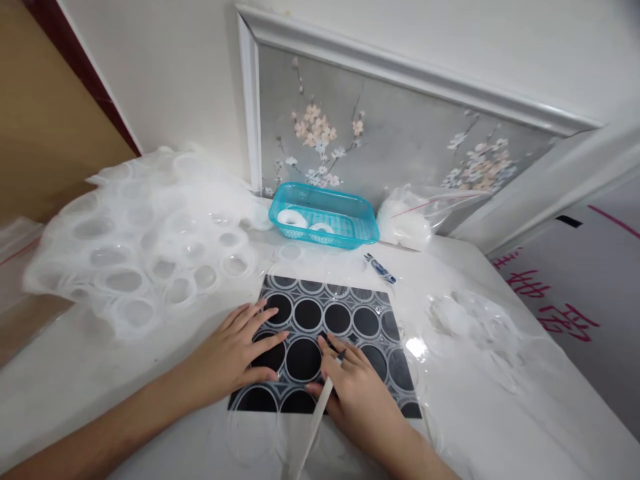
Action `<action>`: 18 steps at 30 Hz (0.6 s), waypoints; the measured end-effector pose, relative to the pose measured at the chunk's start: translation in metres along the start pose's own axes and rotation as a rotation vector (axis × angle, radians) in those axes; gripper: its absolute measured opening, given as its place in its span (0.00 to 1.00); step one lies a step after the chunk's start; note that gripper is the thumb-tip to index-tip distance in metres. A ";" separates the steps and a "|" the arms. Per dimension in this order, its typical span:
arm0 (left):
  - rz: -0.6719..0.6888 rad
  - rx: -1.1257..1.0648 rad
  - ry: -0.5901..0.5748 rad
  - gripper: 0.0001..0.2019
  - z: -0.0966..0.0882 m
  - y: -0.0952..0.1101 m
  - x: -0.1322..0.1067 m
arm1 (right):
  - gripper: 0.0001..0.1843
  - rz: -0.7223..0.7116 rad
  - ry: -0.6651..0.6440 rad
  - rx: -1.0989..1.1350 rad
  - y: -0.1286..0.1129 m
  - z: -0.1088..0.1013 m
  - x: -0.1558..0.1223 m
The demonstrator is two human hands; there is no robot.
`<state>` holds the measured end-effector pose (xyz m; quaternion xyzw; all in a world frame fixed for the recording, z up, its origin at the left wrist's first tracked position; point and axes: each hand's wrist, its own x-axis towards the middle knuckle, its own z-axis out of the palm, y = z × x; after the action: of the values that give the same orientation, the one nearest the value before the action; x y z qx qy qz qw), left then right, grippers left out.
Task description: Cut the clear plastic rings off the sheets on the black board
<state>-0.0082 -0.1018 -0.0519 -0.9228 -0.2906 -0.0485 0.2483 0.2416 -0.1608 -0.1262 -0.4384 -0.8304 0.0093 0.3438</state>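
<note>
At the near edge of the white surface [90, 373], a thin white-handled tool [320, 407] is held in the right hand [357, 393], its dark tip [334, 348] laid on the black mat [330, 340] between two of the printed circles; the grip is pressed together around the handle, which is pinched between thumb and fingers and runs back towards the wrist. The left hand [240, 353] is spread flat, fingers splayed, on the clear blister sheet [320, 293] that covers the mat, just left of the tool tip. The step is judged to be done best with the sheet pinned firmly by the flat hand and the tip drawn slowly along a circle's outline, so that the sheet is kept from sliding. The tip lies just ahead of the right fingertips, close to the left index finger. Farther back, a blue-marked pen [380, 269] is seen, then a turquoise basket [350, 230] holding white rings [292, 218], with a heap of clear moulded trays [145, 247] to the left and a plastic bag [407, 217] against the wall.
</note>
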 end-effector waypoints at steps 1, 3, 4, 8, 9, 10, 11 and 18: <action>-0.001 0.000 0.001 0.30 -0.001 0.000 0.000 | 0.21 0.001 0.011 0.007 0.000 0.001 -0.001; -0.020 -0.014 0.003 0.29 -0.002 -0.001 -0.001 | 0.21 0.011 0.027 0.024 0.001 0.001 -0.002; -0.034 -0.022 0.004 0.29 -0.002 -0.001 -0.002 | 0.20 0.019 0.034 0.034 0.002 0.001 -0.003; -0.060 -0.007 0.018 0.29 -0.002 -0.004 -0.005 | 0.11 0.031 0.059 0.072 0.004 -0.001 -0.005; -0.059 0.000 0.022 0.29 -0.001 -0.004 -0.006 | 0.08 0.035 0.067 0.080 0.005 -0.001 -0.005; -0.059 0.003 0.026 0.29 -0.001 -0.004 -0.006 | 0.05 0.040 0.075 0.087 0.006 -0.001 -0.005; -0.063 0.003 0.031 0.29 0.000 -0.004 -0.007 | 0.03 0.046 0.086 0.093 0.006 -0.001 -0.004; -0.078 0.019 0.074 0.29 0.005 -0.009 -0.016 | 0.04 0.060 0.165 0.106 0.010 0.006 -0.004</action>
<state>-0.0263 -0.1013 -0.0564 -0.9059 -0.3175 -0.0898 0.2655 0.2471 -0.1557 -0.1364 -0.4436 -0.7842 0.0274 0.4330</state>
